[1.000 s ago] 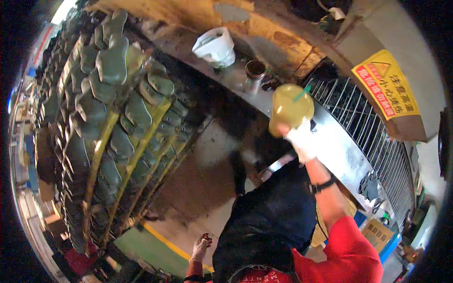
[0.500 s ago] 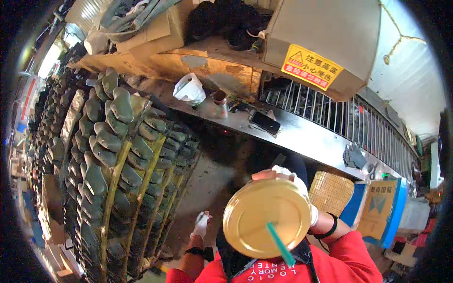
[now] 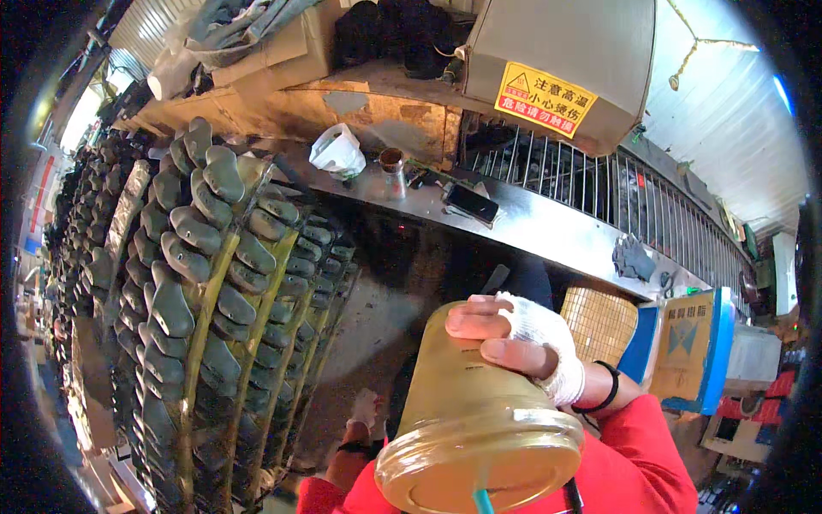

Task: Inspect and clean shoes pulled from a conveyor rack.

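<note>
My right hand (image 3: 531, 343), in a white fingerless glove, grips a large tan drink cup (image 3: 454, 377) from its far side. The cup is tilted with its rounded lid (image 3: 479, 458) toward me, and a green straw (image 3: 484, 501) sticks out of the lid. Low at my left side is my left hand (image 3: 365, 409), partly white-gloved and dim. Its fingers are too blurred to make out, and no object shows in it. Red sleeves cover both arms, and a black band (image 3: 610, 385) circles my right wrist.
At left stands a rack (image 3: 201, 317) hung with many dark foot-shaped forms. Along the metal ledge (image 3: 548, 227) ahead lie a white plastic bag (image 3: 338, 152), a metal cup (image 3: 393, 171), a phone (image 3: 471, 202) and dark gloves (image 3: 632, 257). A box (image 3: 685, 351) stands at right beside a woven seat (image 3: 599, 324).
The cup has tipped, so its side now shows and its lid sits lower, nearer my chest. My right hand's fingers have come into fuller view. The surroundings have shifted slightly left.
</note>
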Motion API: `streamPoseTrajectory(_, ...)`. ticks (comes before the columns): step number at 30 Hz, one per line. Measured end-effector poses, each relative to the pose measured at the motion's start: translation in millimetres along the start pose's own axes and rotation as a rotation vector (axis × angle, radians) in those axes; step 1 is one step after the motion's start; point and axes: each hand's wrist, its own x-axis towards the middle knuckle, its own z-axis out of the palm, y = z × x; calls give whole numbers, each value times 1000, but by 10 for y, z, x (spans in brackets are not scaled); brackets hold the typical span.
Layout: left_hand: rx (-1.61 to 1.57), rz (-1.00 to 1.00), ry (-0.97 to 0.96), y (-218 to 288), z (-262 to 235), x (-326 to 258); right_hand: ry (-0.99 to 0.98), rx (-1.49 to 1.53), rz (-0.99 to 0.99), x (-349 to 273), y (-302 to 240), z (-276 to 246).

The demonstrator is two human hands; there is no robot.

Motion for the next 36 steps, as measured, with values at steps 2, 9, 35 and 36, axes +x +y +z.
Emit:
streamPoseTrajectory(2, -19, -9, -9, -123, -40, -24, 3, -68, -68, 19, -8, 27)
streamPoseTrajectory(9, -50, -19, -34, -233, -19, -36, -38, -143, 23, 2, -72, 70)
streamPoseTrajectory(35, -18, 8, -64, -26, -70, 151, 66, -69, 98, -172, -68, 76)
streamPoseTrajectory(36, -20, 6, -64, -23, -60, 140, 59, -94, 78, -175, -58, 70)
